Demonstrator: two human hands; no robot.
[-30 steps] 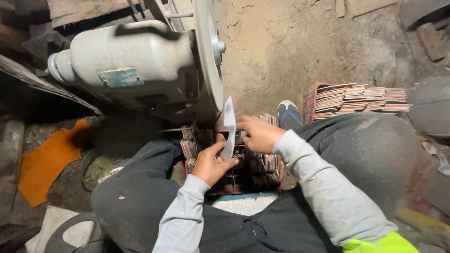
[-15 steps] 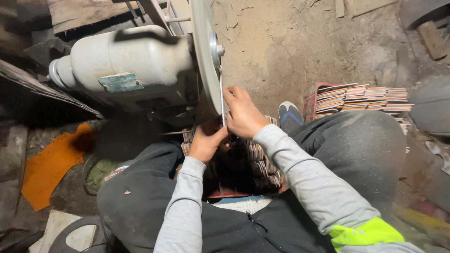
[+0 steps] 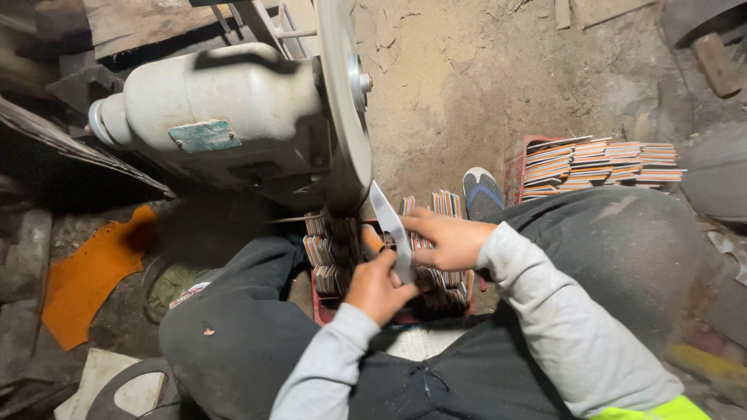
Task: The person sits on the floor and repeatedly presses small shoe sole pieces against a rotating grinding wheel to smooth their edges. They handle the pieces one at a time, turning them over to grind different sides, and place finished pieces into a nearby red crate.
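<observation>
A thin, flat, pale grey metal blade blank (image 3: 389, 225), long and narrow with a slanted upper tip, is held between both hands just below the rim of a large grey grinding disc (image 3: 344, 109). The left hand (image 3: 379, 289) closes around the lower end of the strip, thumb and fingers pressed onto it. The right hand (image 3: 445, 239) lies across it from the side, fingers bent and bearing on the flat face near its middle. The upper tip of the strip stands close under the disc edge; whether it touches cannot be told.

The disc is mounted edge-on to a rounded, dusty cream motor housing (image 3: 214, 109) with a worn greenish plate on its side. Beneath the hands sits a red crate (image 3: 323, 309), packed with upright bundles of thin flat pieces (image 3: 325, 250) whose edges show as striped layers of grey, orange and dark. Both sleeves are soft grey knit; a bright yellow cuff of fabric (image 3: 661, 408) shows at the lower right. The person's dark, dust-marked trousers (image 3: 233, 342) spread to either side of the crate, and a blue and white shoe toe (image 3: 482, 194) pokes out beyond it.

Farther right, a second stack of layered flat pieces (image 3: 599, 163) lies on the packed earth floor (image 3: 467, 85). A ragged orange scrap (image 3: 89, 272) lies at the left.
</observation>
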